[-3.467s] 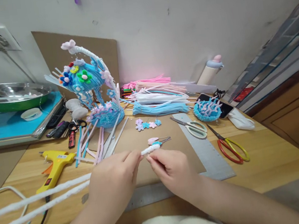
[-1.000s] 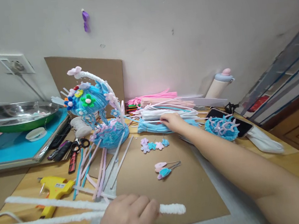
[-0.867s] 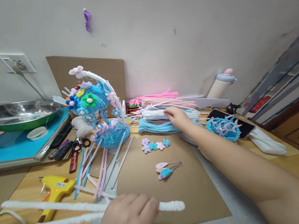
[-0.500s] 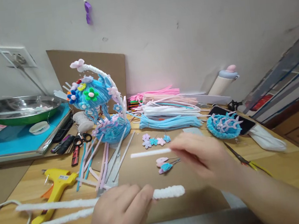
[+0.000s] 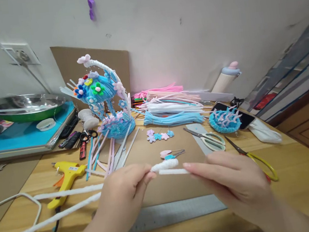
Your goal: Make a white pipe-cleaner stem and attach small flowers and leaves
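My left hand [image 5: 129, 187] is closed on a white fuzzy wrapped stem [image 5: 165, 165], whose thick rounded end sticks out to the right and whose two long legs spread left. In my right hand [image 5: 231, 181] a short white stick [image 5: 173, 171] is pinched between the fingertips. The stick's free end lies just below the thick end; whether they touch I cannot tell. Behind them, pink and blue petals on wires [image 5: 170, 154] and a row of small felt-like flowers [image 5: 161, 136] rest on the brown cardboard [image 5: 138, 147].
A yellow glue gun [image 5: 69, 178] lies left, near a flower-covered blue model [image 5: 104, 95]. Bundled fuzzy stems [image 5: 174, 118] are at the back. White-handled scissors [image 5: 213, 141], yellow-handled scissors [image 5: 263, 163] and a blue round piece [image 5: 224, 121] sit right. A metal ruler [image 5: 176, 213] lies in front.
My right hand has come down and nearer with the stick, beside the wrapped stem. My left hand has moved slightly up. White-handled scissors now show, uncovered by my right hand.
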The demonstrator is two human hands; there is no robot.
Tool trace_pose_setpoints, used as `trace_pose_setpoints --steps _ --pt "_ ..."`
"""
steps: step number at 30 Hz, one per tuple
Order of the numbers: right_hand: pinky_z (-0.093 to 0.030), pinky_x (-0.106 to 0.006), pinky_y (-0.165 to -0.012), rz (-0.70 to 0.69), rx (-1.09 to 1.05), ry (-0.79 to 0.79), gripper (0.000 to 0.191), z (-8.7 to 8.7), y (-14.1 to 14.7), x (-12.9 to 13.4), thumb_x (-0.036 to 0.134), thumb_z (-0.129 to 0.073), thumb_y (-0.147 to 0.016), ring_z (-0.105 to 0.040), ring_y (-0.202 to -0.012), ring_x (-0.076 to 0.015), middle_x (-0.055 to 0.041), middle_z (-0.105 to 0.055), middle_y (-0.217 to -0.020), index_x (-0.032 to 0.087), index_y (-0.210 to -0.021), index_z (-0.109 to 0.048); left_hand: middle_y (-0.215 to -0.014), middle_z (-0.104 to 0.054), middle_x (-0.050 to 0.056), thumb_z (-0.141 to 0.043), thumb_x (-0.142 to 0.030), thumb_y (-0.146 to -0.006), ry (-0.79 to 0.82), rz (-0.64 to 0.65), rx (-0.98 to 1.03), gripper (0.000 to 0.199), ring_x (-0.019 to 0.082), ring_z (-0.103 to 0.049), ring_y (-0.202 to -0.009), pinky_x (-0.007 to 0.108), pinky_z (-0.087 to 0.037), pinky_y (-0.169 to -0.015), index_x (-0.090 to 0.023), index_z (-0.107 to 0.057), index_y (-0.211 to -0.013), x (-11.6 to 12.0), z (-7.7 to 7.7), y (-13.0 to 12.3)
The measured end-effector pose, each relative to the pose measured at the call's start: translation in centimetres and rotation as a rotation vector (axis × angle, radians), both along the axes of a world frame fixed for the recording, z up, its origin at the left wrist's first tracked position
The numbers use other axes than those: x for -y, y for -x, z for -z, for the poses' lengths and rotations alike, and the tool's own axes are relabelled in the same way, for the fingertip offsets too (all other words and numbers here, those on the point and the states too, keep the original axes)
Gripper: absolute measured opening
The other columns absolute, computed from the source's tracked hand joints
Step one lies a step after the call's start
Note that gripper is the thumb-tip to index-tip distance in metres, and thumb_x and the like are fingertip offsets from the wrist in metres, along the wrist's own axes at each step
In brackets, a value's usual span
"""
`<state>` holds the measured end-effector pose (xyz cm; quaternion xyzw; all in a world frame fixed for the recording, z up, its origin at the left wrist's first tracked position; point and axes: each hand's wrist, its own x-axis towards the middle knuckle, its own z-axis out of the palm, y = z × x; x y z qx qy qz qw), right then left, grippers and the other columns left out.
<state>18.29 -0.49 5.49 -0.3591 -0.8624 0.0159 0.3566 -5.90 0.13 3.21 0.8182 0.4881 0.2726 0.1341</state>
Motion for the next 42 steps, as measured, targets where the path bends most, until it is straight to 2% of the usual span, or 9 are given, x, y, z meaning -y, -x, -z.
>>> trace_pose_setpoints --steps 2,6,13,35,42 --pt "-0.025 -0.026 -0.048 0.02 0.066 -0.039 0.025 0.3 0.7 0.3 0.013 -0.055 -0.084 -0.039 -0.05 -0.0113 0.0021 -0.044 -0.053 0.024 -0.105 -0.064 -0.068 -0.064 -0.003 -0.045 -0.028 -0.088 0.09 0.016 -0.009 0.019 0.012 -0.058 -0.063 0.022 -0.036 -0.054 -0.023 -0.062 -0.083 -0.2 -0.1 0.0" --pt "-0.024 -0.026 -0.051 0.058 0.118 -0.082 0.02 0.7 1.4 0.2 0.016 -0.053 -0.086 -0.039 -0.052 -0.0111 0.0017 -0.045 -0.054 0.022 -0.099 -0.066 -0.07 -0.065 -0.001 -0.045 -0.029 -0.088 0.137 0.039 -0.053 0.021 0.013 -0.058 -0.066 0.022 -0.036 -0.056 -0.022 -0.064 -0.083 -0.6 -0.2 0.1" --pt "-0.028 -0.026 -0.054 0.066 0.167 -0.107 0.021 0.7 1.7 -0.1 0.017 -0.05 -0.087 -0.043 -0.055 -0.0116 0.0015 -0.046 -0.054 0.023 -0.1 -0.066 -0.069 -0.065 0.0 -0.045 -0.029 -0.088 0.112 0.048 -0.086 0.023 0.013 -0.058 -0.064 0.021 -0.037 -0.054 -0.02 -0.066 -0.082 -0.8 0.0 0.0" --pt "-0.024 -0.028 -0.053 0.118 0.278 -0.248 0.021 0.6 2.0 -0.2 0.015 -0.052 -0.086 -0.039 -0.054 -0.0124 0.0013 -0.045 -0.053 0.021 -0.101 -0.066 -0.076 -0.065 0.002 -0.042 -0.034 -0.089 0.168 0.058 -0.115 0.025 0.015 -0.058 -0.071 0.023 -0.037 -0.059 -0.02 -0.063 -0.088 -0.8 0.1 -0.2" --pt "-0.024 -0.028 -0.054 0.059 0.266 -0.221 0.02 0.4 2.1 -0.1 0.015 -0.051 -0.086 -0.035 -0.055 -0.0128 -0.0002 -0.049 -0.057 0.019 -0.099 -0.066 -0.066 -0.059 -0.001 -0.038 -0.034 -0.09 0.148 0.034 -0.168 0.029 0.013 -0.053 -0.063 0.024 -0.03 -0.054 -0.021 -0.058 -0.074 -0.6 0.0 -0.4"
